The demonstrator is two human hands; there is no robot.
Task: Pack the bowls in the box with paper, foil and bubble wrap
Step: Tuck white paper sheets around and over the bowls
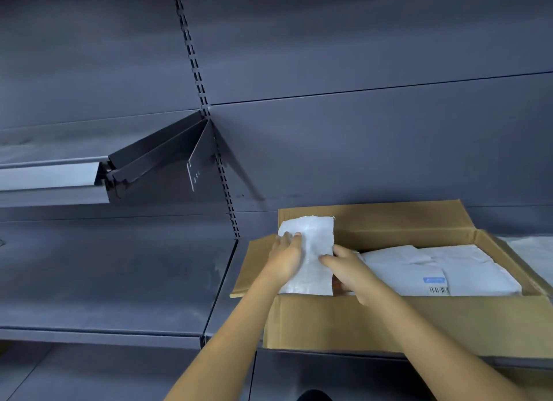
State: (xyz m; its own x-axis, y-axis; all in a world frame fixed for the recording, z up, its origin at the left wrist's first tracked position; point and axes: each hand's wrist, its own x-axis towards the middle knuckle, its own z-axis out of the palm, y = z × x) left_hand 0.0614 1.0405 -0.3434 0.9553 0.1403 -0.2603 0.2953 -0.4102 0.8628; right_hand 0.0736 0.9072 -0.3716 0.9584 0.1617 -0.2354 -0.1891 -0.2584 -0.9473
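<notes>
An open cardboard box [404,320] sits on a grey metal shelf. At its left end a white sheet of wrap [314,236] stands upright, rising above the box rim. My left hand [285,255] lies flat against the sheet's left side with fingers straight. My right hand [348,270] holds the sheet's right edge, thumb across its front and fingers behind it. White wrapped packages [443,269] fill the rest of the box, one with a blue label and a barcode. No bare bowl shows.
The box's left flap [254,269] lies open over the grey shelf [119,281]. A tall back flap [389,218] stands against the grey wall. More white wrap [535,254] lies right of the box. A loose shelf bracket [167,158] hangs upper left.
</notes>
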